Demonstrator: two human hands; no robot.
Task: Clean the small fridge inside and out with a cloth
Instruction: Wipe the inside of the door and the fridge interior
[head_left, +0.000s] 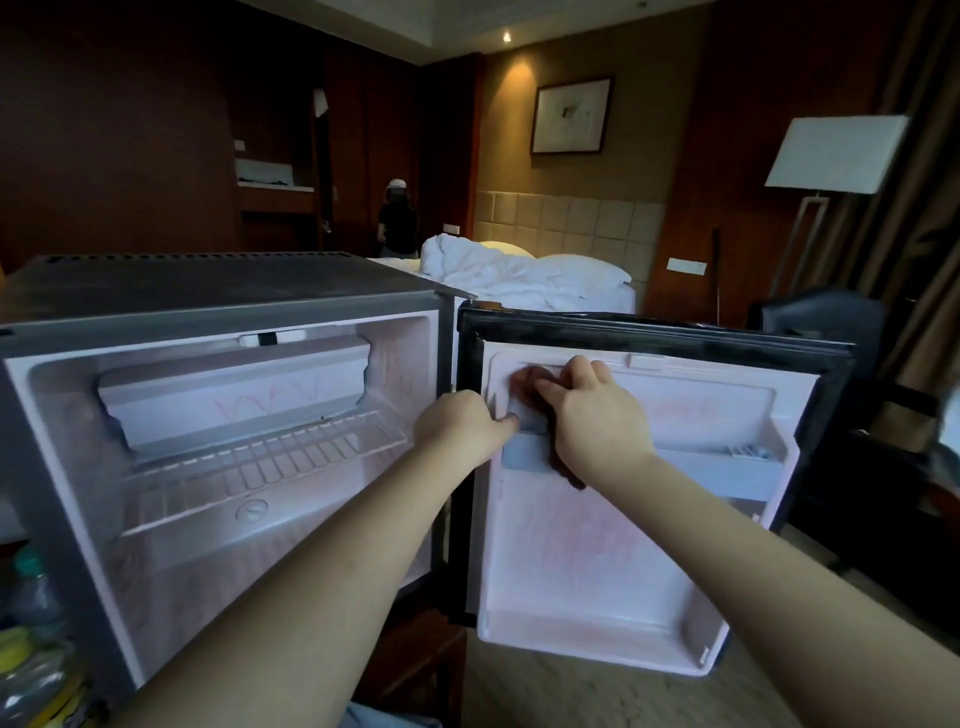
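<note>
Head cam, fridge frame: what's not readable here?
Head view:
cloth: mostly covered by the right hand holding it.
left hand: fingertips hidden, grip on door shelf unclear.
bottles: cut by lower-left edge, blurred.
fridge door: outer face turned away.
small item in shelf: too small.

One fridge (208, 291), one cloth (524, 387), two hands (467, 423) (597, 415).

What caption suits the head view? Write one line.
Right hand presses a brown cloth to the door liner of the open mini fridge.
</note>
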